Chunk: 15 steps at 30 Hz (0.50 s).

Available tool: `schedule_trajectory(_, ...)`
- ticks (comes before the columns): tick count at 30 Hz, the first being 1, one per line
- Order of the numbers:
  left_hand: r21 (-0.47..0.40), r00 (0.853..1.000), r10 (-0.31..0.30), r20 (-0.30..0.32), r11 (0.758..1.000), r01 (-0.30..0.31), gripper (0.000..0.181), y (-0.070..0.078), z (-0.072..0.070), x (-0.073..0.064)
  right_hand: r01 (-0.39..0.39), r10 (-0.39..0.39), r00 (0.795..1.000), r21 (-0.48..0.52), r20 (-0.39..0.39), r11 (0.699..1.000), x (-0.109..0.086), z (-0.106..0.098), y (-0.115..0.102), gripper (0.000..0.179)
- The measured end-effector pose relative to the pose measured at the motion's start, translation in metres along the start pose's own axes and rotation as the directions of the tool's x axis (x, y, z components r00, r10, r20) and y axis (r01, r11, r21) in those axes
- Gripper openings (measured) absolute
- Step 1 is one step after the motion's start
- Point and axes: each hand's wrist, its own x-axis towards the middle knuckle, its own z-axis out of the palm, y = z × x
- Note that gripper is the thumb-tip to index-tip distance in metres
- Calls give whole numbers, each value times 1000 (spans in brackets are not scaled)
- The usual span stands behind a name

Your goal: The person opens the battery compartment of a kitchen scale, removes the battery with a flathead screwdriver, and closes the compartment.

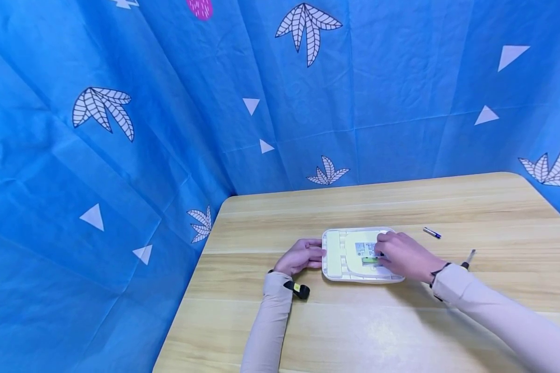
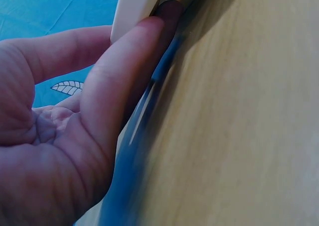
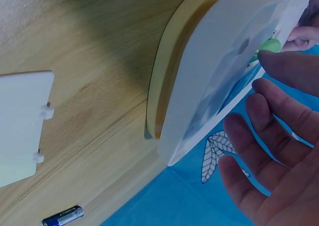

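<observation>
A white rounded-rectangle device (image 1: 334, 254) lies underside up on the table, with a printed label and a recess in its back. A green battery (image 1: 369, 260) sits in that recess. My left hand (image 1: 303, 256) grips the device's left end between thumb and fingers, as the left wrist view (image 2: 89, 101) also shows. Over the recess is my right hand (image 1: 403, 254). Seen from the right wrist, its thumb (image 3: 289, 69) is at the green battery (image 3: 269, 45), while the other fingers are loosely bent with their tips apart from the thumb; whether they touch the device is unclear.
A loose blue-and-silver battery (image 1: 432, 233) lies on the wooden table (image 1: 242, 290), right of the device. A screwdriver (image 1: 470, 258) is partly hidden behind the right wrist. The right wrist view shows a white tabbed cover (image 3: 22, 126). Blue patterned cloth (image 1: 392, 103) hangs behind.
</observation>
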Motion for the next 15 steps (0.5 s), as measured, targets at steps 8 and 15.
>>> schedule_trajectory(8, 0, 1000, -4, 4, 1000, 4, 52, 0, -1, 1, -5, 5, 1000, -19, 4, 1000, 2, 5, -1, 17)
schedule_trajectory(15, 4, 1000, 0, -1, 1000, 0, 52, -1, 0, 0, -24, 25, 999, -19, 21, 1000, 3, 5, -3, 17)
